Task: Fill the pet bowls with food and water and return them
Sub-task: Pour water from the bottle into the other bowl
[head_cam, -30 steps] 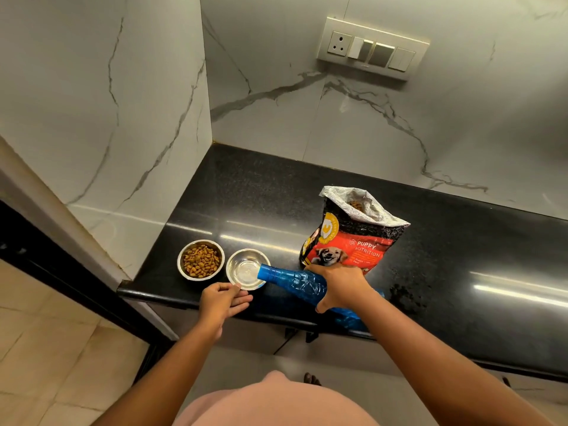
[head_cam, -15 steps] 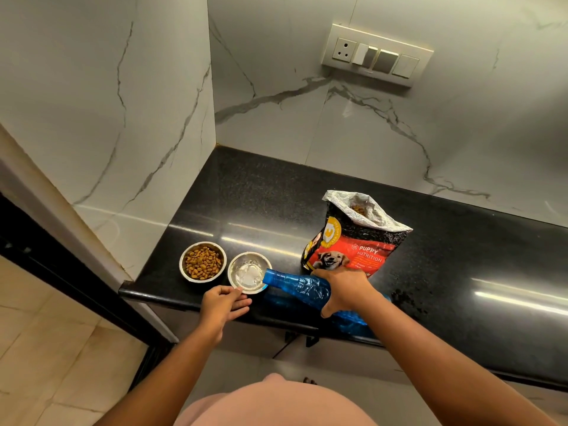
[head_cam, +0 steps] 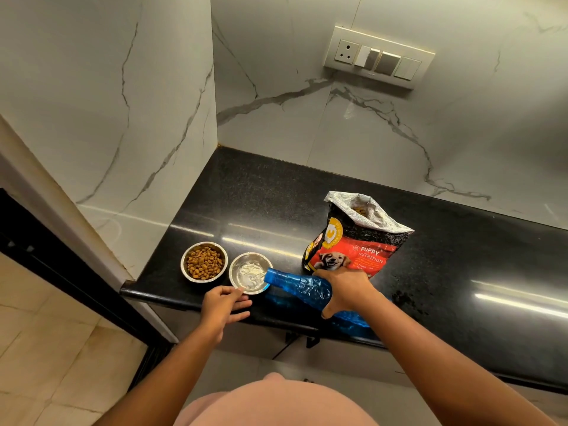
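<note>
On black counter | right hand [head_cam: 344,287] clamps ribbed blue bottle [head_cam: 299,285] | left hand [head_cam: 222,305] loosely curled at round steel bowl [head_cam: 249,273]

A switch panel [head_cam: 378,57] sits on the marble wall [head_cam: 307,124].

Landmark: black speckled countertop [head_cam: 461,272], glossy, with streaks of reflected light.
Walls: white marble [head_cam: 292,124] with grey veins, meeting in a corner behind the countertop's left end.
Switch panel [head_cam: 379,56]: on the wall above the countertop.
Floor: beige tiles [head_cam: 46,348], below left of the countertop.
</note>
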Demonstrator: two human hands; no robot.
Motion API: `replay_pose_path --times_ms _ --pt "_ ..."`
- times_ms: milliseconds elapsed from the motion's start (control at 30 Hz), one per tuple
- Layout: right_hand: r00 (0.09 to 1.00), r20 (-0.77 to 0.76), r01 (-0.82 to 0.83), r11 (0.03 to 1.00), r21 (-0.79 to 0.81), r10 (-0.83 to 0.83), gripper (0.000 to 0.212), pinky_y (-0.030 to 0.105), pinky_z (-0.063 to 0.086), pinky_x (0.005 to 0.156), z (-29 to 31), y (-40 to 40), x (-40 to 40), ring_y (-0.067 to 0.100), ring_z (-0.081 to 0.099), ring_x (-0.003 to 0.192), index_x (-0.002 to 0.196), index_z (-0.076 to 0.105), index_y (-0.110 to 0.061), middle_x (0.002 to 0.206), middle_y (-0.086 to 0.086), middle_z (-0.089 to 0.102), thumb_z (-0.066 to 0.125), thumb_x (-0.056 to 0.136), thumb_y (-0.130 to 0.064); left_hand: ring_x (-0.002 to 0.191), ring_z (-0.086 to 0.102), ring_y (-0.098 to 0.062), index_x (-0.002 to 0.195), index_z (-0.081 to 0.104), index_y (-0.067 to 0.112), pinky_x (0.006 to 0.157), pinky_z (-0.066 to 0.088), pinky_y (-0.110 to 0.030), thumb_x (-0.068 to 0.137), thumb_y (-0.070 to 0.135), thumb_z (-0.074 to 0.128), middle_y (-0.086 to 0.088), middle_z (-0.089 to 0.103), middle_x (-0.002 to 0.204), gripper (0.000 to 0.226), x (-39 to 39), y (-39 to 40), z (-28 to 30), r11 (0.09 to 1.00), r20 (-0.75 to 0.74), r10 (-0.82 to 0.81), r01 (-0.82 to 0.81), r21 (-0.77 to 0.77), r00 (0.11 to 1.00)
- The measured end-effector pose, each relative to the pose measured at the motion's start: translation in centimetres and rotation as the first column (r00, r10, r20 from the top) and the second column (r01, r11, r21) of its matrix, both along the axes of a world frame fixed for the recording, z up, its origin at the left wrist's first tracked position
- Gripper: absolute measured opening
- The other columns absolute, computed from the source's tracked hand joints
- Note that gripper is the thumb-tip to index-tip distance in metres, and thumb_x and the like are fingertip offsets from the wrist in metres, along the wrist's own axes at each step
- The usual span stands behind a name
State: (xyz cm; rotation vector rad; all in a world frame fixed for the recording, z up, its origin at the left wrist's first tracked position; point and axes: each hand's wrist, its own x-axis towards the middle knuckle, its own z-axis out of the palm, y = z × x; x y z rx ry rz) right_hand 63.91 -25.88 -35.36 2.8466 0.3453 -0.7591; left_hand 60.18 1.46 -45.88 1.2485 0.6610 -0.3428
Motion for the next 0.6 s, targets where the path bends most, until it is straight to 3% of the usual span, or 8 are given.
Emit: replay_pose_path --times_ms 600 --pt "0.998 -0.053 0.017 0.999 -0.037 -0.019 0.111 0.043 0.051 0.098 0.40 0.24 0.31 0.028 0.049 0.136 0.154 0.033 -0.041 0.151 -0.001 0.052 0.080 0.058 -0.068 0.090 0.075 -0.025 0.106 0.061 0.003 0.068 0.061 -0.039 0.095 0.017 0.064 -0.016 0.075 0.099 0.018 -0.17 -0.07 0.55 0.999 -0.018 -0.014 0.014 0.032 1.000"
